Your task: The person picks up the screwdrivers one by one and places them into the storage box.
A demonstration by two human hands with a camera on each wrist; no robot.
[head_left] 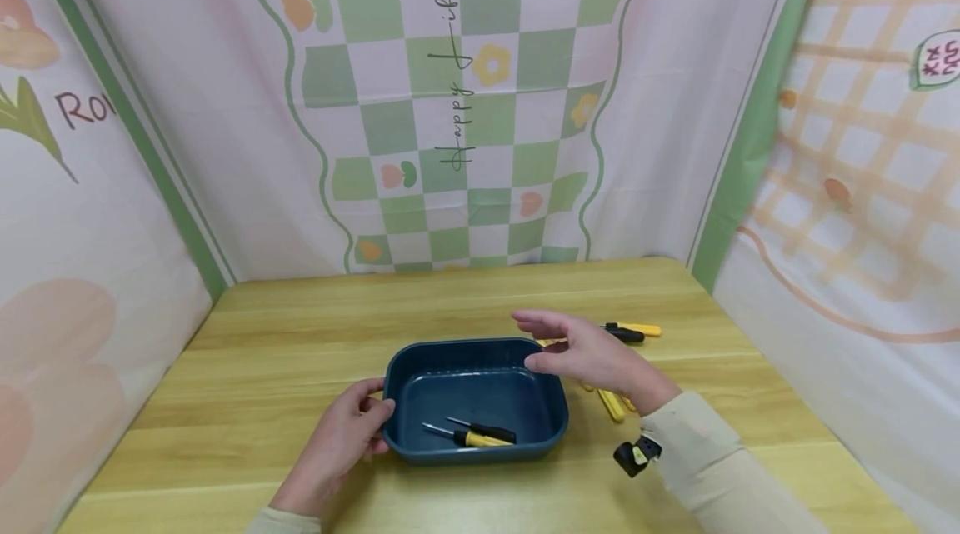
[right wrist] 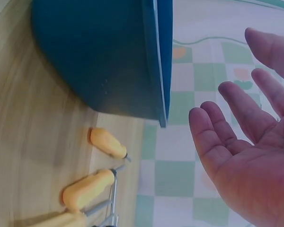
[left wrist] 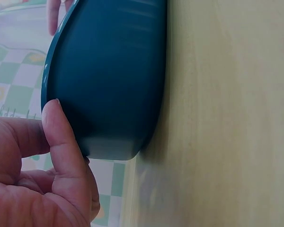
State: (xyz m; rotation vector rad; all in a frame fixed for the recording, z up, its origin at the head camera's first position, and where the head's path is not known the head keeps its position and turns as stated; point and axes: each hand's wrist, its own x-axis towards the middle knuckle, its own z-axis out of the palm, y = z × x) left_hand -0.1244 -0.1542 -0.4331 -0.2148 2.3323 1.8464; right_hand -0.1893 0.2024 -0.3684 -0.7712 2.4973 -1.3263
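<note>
A dark blue rectangular bin (head_left: 480, 392) sits on the wooden table. Inside it, along the near wall, lie a yellow-and-black screwdriver (head_left: 476, 438) and a black-handled screwdriver (head_left: 495, 431). My left hand (head_left: 341, 434) pinches the bin's left rim between thumb and fingers; the left wrist view shows the fingers (left wrist: 64, 137) against the outer wall. Over the bin's far right corner is my right hand (head_left: 581, 351), holding nothing. In the right wrist view that hand (right wrist: 251, 142) has its fingers spread and slightly bent, apart from the bin's rim.
Right of the bin lie yellow-handled tools (head_left: 611, 405), partly hidden by the right arm. Farther back are a black-handled tool (head_left: 626, 336) and a yellow-handled screwdriver (head_left: 639, 329). The right wrist view shows several yellow handles (right wrist: 87, 189) with metal shafts. Patterned curtains (head_left: 465, 101) enclose the table.
</note>
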